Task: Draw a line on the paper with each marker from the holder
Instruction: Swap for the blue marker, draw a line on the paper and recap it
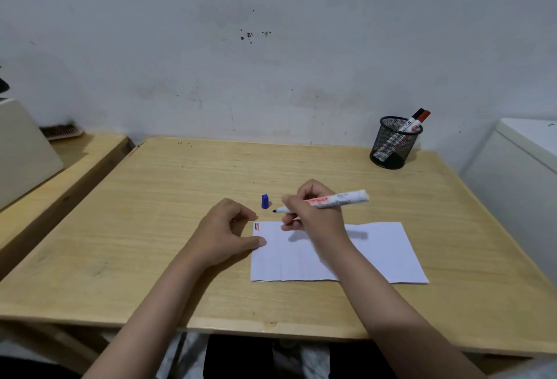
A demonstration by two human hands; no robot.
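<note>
One white-barrelled marker with a dark tip (331, 200) is out and uncapped, gripped in the right hand (313, 210), whose fingers (290, 198) are clenched round its front half. It lies nearly level above the far edge of the sheet, long axis running left to right, tip pointing left toward one small blue plastic cap (265, 201) standing on the light wooden desk (150, 228). Two more capped markers (414, 122), one black-topped and one red-topped, lean right in the single black wire-mesh holder (391, 145) at the far right. One white creased sheet of paper (376, 255) carries two short strokes, blue and red, at its far left corner. The left hand (224, 232) rests on the desk, fingers loosely curled, holding nothing, thumb touching the sheet's left edge
</note>
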